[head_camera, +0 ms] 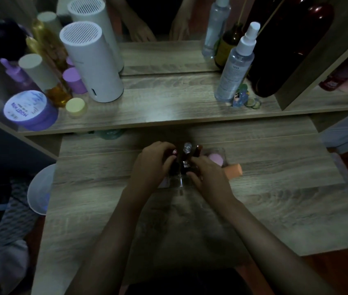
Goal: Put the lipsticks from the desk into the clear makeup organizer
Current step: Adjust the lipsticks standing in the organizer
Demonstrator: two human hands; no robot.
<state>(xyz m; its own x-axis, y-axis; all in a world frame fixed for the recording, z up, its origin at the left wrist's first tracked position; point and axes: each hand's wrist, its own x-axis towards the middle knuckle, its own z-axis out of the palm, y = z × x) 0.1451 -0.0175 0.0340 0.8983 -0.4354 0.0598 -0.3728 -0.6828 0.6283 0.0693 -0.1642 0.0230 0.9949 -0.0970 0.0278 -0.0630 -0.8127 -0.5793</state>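
A lipstick [174,153] with a pale pink tip stands upright in the clear organizer [181,177] at the centre of the worktop [105,209], pinched by the left hand [154,165]. The right hand [208,176] grips the organizer's side at 3 o'clock. A dark lipstick [198,150] and a clear-capped tube [187,148] stand beside it. At 3 o'clock lie a pink sponge [216,159] and an orange sponge [233,170].

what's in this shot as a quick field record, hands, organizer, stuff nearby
left hand: on a lipstick with a red-and-white cap
right hand: on the clear makeup organizer, grip unclear
organizer contents: dark upright tubes, one clear-capped tube
beside organizer: pink makeup sponge, orange sponge
surface: grey wood-grain desk
lighting: dim
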